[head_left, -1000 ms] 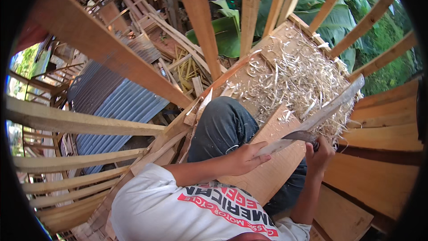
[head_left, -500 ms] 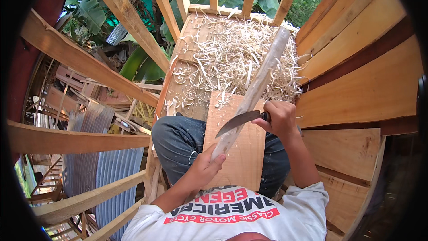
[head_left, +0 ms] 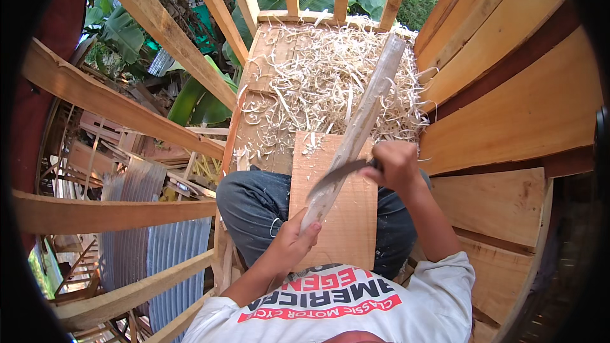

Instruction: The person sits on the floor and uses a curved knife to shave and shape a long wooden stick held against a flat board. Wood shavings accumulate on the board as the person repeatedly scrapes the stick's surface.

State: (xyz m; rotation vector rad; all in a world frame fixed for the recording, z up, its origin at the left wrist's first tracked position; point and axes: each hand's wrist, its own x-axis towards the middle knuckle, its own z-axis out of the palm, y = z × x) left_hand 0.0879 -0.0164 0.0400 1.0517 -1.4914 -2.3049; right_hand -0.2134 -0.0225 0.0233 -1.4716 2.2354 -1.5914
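Note:
My left hand (head_left: 297,239) is closed round the near end of a long, pale wooden pole (head_left: 364,114), which slants up and away to the right. In my right hand (head_left: 395,164) is the dark handle of a knife with a curved blade (head_left: 335,176), slightly blurred. The blade lies across the pole a little beyond my left hand, its tip pointing left. Beneath them a flat reddish-brown board (head_left: 343,235) rests over my lap, between my knees. Much of the knife's handle is hidden by my fingers.
Curly wood shavings (head_left: 330,76) cover much of the plank floor (head_left: 262,114) ahead of me. Wooden slats (head_left: 121,108) stand along the left and far sides. Board walls (head_left: 508,114) rise close on the right. Beyond the left slats lie corrugated sheets (head_left: 178,260).
The knife and my right hand have shifted very slightly, and the blade is now blurred. My left hand keeps its grip on the pole. The whole view has tilted a little.

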